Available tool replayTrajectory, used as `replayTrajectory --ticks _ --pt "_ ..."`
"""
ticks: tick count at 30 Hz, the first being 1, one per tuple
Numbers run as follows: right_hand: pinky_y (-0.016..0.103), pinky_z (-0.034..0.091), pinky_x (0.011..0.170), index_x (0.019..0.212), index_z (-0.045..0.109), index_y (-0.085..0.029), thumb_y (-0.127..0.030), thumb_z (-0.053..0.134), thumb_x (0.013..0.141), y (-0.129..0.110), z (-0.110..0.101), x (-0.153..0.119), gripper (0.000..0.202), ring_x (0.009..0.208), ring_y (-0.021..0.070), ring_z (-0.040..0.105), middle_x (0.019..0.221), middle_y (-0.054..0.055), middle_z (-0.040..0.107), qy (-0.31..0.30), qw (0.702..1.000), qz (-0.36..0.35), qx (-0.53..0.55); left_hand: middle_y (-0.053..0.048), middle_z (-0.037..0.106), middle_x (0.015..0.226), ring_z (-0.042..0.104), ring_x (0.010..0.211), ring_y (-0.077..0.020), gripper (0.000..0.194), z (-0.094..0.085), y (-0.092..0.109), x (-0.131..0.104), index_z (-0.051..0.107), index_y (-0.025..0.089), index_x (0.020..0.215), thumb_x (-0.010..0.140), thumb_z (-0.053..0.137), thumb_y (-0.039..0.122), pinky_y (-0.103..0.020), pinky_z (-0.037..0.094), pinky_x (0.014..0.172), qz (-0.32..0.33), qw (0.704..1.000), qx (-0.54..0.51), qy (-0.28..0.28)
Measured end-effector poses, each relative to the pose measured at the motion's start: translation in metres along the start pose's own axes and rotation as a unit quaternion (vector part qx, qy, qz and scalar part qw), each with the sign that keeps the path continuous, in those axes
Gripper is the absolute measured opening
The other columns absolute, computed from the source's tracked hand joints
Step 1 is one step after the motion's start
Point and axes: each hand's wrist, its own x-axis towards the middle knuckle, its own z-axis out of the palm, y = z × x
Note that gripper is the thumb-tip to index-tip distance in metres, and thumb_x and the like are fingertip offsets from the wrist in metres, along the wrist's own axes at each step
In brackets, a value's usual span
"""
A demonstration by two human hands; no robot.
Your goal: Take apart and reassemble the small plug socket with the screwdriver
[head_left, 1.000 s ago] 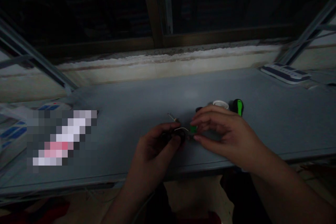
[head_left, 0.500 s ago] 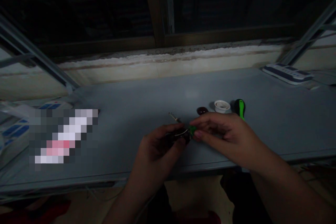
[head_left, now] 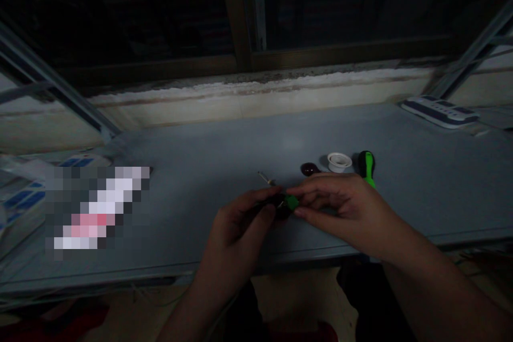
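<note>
My left hand [head_left: 244,230] is closed around a small dark housing [head_left: 279,204], most of it hidden by the fingers. At the housing's right end sits a small green part [head_left: 292,202], with a short pale wire just beside it. The thumb and fingertips of my right hand [head_left: 340,203] are closed about this green part. Just beyond my left fingertips lies a thin pale stick-like piece [head_left: 264,177]. Past my right fingers rest a dark red rounded piece [head_left: 309,169] and a white ring-shaped piece [head_left: 339,162]. A black and green handle [head_left: 367,164] is partly covered by my right hand.
A white and dark power strip [head_left: 440,111] lies at the back right of the grey table [head_left: 192,160]. More blue-and-white strips [head_left: 24,199] and cables are at the left, beside a blurred-out pale object [head_left: 106,206]. A wall and window stand behind.
The green part has moved slightly left and down, up against the dark housing. Less of the pale wire shows. My right fingertips have shifted a little with it.
</note>
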Motion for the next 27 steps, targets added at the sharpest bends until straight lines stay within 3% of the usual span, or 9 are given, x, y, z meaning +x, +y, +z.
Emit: replayTrajectory --ticks 12,27 --pt "0.023 0.058 0.075 0.114 0.077 -0.023 -0.021 0.072 0.092 -0.0053 -0.0031 0.0023 0.023 0.085 0.0106 0.071 0.1 0.003 0.075 0.007 0.989 -0.093 -0.117 -0.006 0.081 0.112 0.077 0.102 -0.0217 0.021 0.0032 0.0035 -0.0005 0.08 0.021 0.111 0.091 0.073 0.021 -0.034 0.064 0.093 -0.015 1.0 -0.02 -0.001" --pt "0.026 0.055 0.079 0.112 0.076 -0.021 -0.017 0.07 0.092 -0.0058 -0.0023 0.0024 0.021 0.087 0.011 0.069 0.097 0.002 0.074 0.012 0.978 -0.119 -0.172 -0.006 0.079 0.119 0.076 0.107 -0.0203 0.022 0.0039 0.0038 -0.0011 0.078 0.021 0.113 0.092 0.073 0.02 -0.031 0.062 0.098 -0.013 0.999 -0.036 -0.012"
